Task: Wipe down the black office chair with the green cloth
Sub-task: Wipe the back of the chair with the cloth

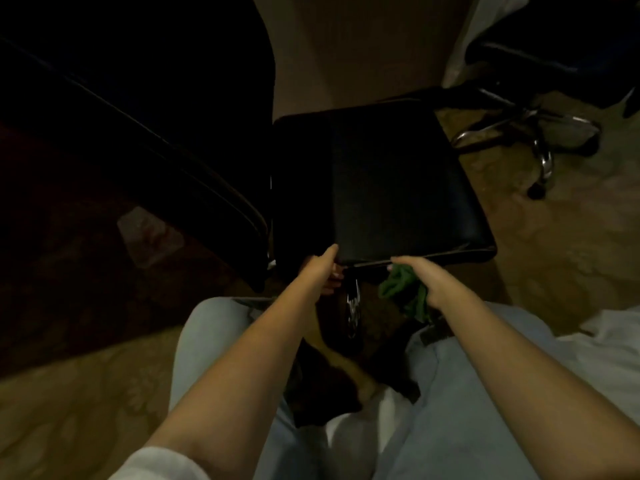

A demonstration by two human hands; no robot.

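Steadying the seat while the cloth works its near edge

The left hand grasps the near edge of the black office chair, thumb on top and fingers curled under, most likely to stop the swivel seat from turning. Just right of it, the right hand clutches the bunched green cloth against the same edge, with the loose folds hanging below the rim, which suggests the front lip is being wiped. Between the hands a chrome part juts down under the seat and could snag the cloth. Left of the left hand looms a dark padded shape, too dim to identify. Well beyond the right hand, a second chair's chrome base stands on the patterned carpet.
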